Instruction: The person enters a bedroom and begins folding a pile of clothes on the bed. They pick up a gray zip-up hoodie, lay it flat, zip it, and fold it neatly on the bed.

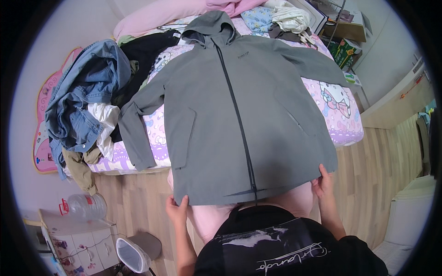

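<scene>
A grey hooded zip jacket (210, 120) lies spread front side up on a bed, its hood at the far end and both sleeves out to the sides. Its hem reaches past the bed's near edge, over my lap. My left hand (178, 207) pinches the hem's left corner between thumb and fingers. At the right corner, my right hand (323, 183) grips the hem the same way. The dark front zipper (238, 117) runs closed down most of the middle. Under the jacket shows a pink and purple patterned bedsheet (340, 127).
Denim clothing (93, 79), black clothing (148, 51) and a white garment (107, 120) are heaped on the bed's left side. A large plastic bottle (86, 207) and a lined waste bin (134, 253) stand on the wooden floor at the lower left. A white-cream seat (411, 214) is at the right.
</scene>
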